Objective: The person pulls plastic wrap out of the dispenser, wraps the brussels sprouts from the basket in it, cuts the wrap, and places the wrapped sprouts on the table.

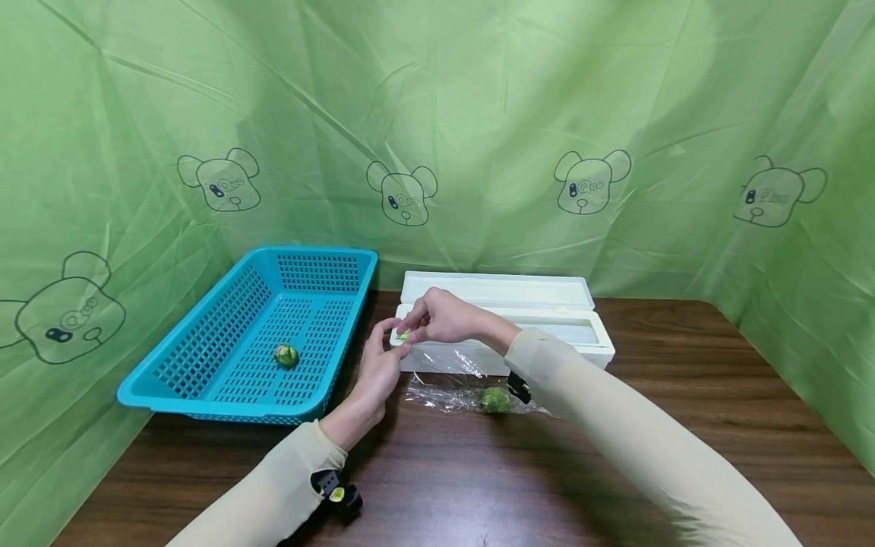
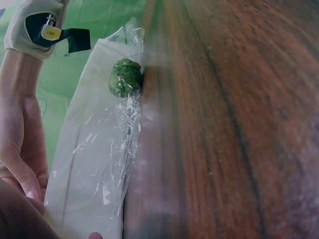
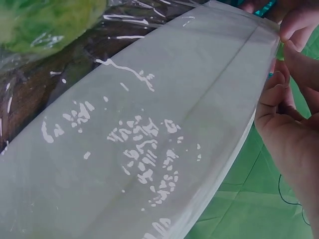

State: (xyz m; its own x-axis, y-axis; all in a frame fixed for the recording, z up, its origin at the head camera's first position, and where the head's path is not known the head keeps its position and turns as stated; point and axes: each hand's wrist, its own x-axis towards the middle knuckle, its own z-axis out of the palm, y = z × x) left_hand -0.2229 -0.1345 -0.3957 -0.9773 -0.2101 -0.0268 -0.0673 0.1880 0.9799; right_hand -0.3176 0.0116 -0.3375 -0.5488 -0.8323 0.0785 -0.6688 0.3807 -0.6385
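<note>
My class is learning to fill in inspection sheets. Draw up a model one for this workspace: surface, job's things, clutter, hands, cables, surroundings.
Surface: dark wood-grain table.
Job's things: white box, lid raised; clear film draped down its front onto the table; one green sprout lying with the film, though full wrapping cannot be told; second sprout in the blue basket.
Clutter: nothing seen.
Hands: both at the box's left end; right hand appears to pinch a small green piece; left hand beside it, grip unclear.
Cables: nothing seen.
Surroundings: green curtain printed with cartoon animal heads.
</note>
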